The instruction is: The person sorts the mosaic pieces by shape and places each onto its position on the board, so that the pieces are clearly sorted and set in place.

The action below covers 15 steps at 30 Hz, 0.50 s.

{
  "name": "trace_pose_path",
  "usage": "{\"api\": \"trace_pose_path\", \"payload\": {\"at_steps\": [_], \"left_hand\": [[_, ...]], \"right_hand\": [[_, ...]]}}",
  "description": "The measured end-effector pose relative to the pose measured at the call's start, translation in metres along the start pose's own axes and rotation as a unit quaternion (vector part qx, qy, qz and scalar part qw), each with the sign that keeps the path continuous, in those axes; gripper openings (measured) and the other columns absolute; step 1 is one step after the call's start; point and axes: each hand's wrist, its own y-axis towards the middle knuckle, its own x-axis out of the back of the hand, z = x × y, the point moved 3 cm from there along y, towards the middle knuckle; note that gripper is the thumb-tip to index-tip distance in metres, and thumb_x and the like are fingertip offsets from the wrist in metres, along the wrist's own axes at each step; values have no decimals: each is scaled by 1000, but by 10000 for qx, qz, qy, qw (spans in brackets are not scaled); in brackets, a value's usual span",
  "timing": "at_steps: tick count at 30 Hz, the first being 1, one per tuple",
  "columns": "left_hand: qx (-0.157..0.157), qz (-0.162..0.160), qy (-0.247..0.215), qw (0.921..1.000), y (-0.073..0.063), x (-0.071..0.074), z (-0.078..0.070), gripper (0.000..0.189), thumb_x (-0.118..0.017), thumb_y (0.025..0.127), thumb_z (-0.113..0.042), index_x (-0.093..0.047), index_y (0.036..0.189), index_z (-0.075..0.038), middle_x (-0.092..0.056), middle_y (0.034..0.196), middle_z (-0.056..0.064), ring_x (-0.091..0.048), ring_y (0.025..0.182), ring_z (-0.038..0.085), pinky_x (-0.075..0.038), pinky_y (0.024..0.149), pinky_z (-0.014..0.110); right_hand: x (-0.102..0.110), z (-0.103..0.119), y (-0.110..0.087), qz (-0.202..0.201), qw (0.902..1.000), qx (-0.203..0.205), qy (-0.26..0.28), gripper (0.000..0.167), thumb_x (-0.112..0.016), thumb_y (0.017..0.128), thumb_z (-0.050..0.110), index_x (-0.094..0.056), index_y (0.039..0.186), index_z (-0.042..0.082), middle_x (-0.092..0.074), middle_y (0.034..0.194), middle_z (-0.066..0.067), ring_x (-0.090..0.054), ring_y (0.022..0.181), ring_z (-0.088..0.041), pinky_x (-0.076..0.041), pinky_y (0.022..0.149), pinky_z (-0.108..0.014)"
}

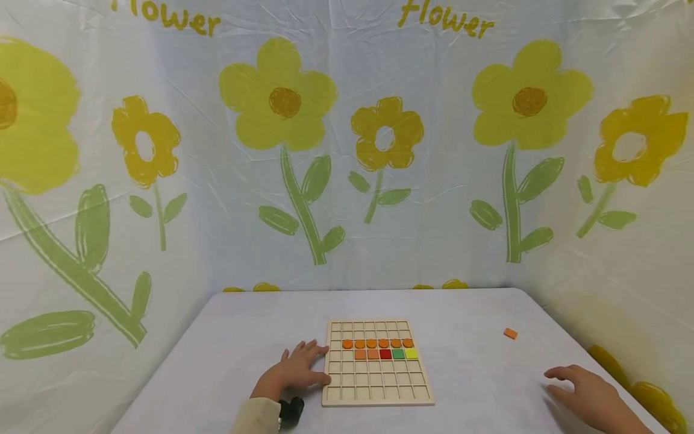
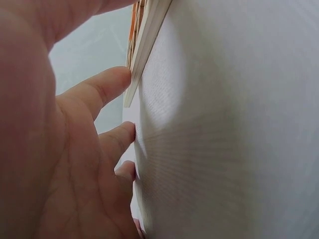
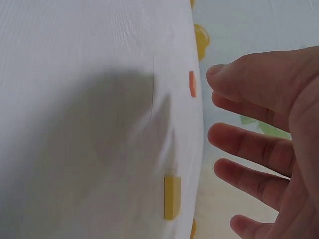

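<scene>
A wooden grid board point(image 1: 379, 404) lies flat on the table. One of its rows holds several orange discs point(image 1: 371, 344). The row in front carries square tiles: two orange, a red tile point(image 1: 385, 354), a green tile point(image 1: 398, 354) and a yellow tile point(image 1: 411, 354). My left hand point(image 1: 295, 369) touches the board's left edge with thumb and index finger, the other fingers spread. Above the table at the right, my right hand point(image 1: 585, 395) hovers with loosely bent fingers and nothing in them. Nearest to it are an orange tile point(image 1: 510, 333) and a yellow block point(image 3: 172, 198).
The white table point(image 1: 260, 319) has its far edge against a flower-printed curtain point(image 1: 423, 241), which also hangs at both sides. The yellow block does not show in the head view. A dark band point(image 1: 293, 411) sits at the left wrist.
</scene>
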Motion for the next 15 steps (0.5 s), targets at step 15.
{"api": "trace_pose_path", "payload": {"at_steps": [15], "left_hand": [[69,7,25,10000,1,0,1,73,-69,79,-53,-50,141,-19,-35,155,14,-22,144,45,-8,110,73]], "right_hand": [[-10,-36,-6,1005,9911,-867,-65,66,-68,78,60,-68,111,3,-66,99,-16,-62,86,-31,-51,79,-59]]}}
